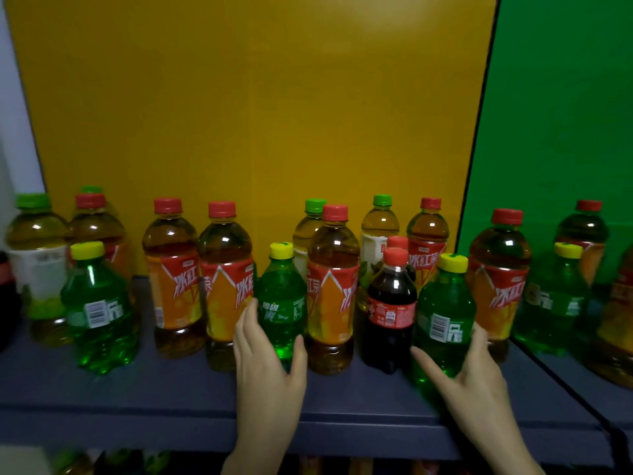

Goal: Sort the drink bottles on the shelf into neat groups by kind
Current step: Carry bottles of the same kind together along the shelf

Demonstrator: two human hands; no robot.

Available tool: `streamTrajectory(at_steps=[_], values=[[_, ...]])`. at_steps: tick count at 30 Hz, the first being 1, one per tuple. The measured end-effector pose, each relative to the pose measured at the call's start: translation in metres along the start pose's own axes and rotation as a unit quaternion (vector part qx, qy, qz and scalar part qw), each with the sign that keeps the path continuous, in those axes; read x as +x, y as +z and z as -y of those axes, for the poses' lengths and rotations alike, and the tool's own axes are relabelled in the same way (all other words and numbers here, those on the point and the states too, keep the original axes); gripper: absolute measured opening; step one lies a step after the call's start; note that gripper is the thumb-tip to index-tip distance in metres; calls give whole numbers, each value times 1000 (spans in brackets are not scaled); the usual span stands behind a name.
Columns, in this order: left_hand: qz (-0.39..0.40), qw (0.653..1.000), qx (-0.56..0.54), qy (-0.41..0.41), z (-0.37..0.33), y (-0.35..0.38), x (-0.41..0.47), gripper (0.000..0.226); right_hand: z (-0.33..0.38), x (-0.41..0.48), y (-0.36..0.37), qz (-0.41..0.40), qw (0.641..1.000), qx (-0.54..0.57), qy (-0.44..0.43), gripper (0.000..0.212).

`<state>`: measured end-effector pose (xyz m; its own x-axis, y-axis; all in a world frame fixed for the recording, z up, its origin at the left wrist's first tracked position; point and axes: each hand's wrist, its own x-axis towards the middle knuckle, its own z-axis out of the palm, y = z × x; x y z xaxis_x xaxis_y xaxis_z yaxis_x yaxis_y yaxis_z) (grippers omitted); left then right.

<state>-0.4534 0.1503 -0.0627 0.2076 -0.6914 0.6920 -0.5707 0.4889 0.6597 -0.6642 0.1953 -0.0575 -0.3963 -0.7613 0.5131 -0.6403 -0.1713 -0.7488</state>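
Mixed drink bottles stand on a dark blue shelf (171,399). My left hand (267,365) grips a small green soda bottle with a yellow cap (281,296) at the middle front. My right hand (472,375) grips another green soda bottle (445,310) further right. A third green soda bottle (99,303) stands at the front left. Between my hands are a red-capped iced tea bottle (332,289) and a small dark cola bottle (392,303). More iced tea bottles (174,279) and green-capped pale tea bottles (36,262) stand around and behind.
A yellow panel (253,97) backs the shelf. A glossy green side wall (561,114) on the right mirrors the bottles. The shelf's front edge (137,426) runs below my hands. Blurred bottles show on the shelf underneath.
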Motion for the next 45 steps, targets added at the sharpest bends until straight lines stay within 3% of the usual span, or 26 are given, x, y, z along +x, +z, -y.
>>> streamTrajectory(at_steps=[9, 19, 29, 34, 45], values=[[111, 991, -10, -76, 2, 5, 23, 85, 0, -2, -2, 3, 1000, -1, 11, 75], [97, 993, -12, -60, 4, -10, 7, 78, 1, -5, -1, -9, 1000, -10, 11, 73], [132, 974, -178, -43, -16, -38, -12, 76, 10, -32, -18, -48, 997, 56, 22, 65], [159, 960, -232, -1, -54, -28, -21, 84, 12, -65, -61, -100, 991, 84, 26, 61], [303, 886, -346, 58, -192, 92, -105, 68, -42, -119, -233, -226, 972, 25, 59, 56]])
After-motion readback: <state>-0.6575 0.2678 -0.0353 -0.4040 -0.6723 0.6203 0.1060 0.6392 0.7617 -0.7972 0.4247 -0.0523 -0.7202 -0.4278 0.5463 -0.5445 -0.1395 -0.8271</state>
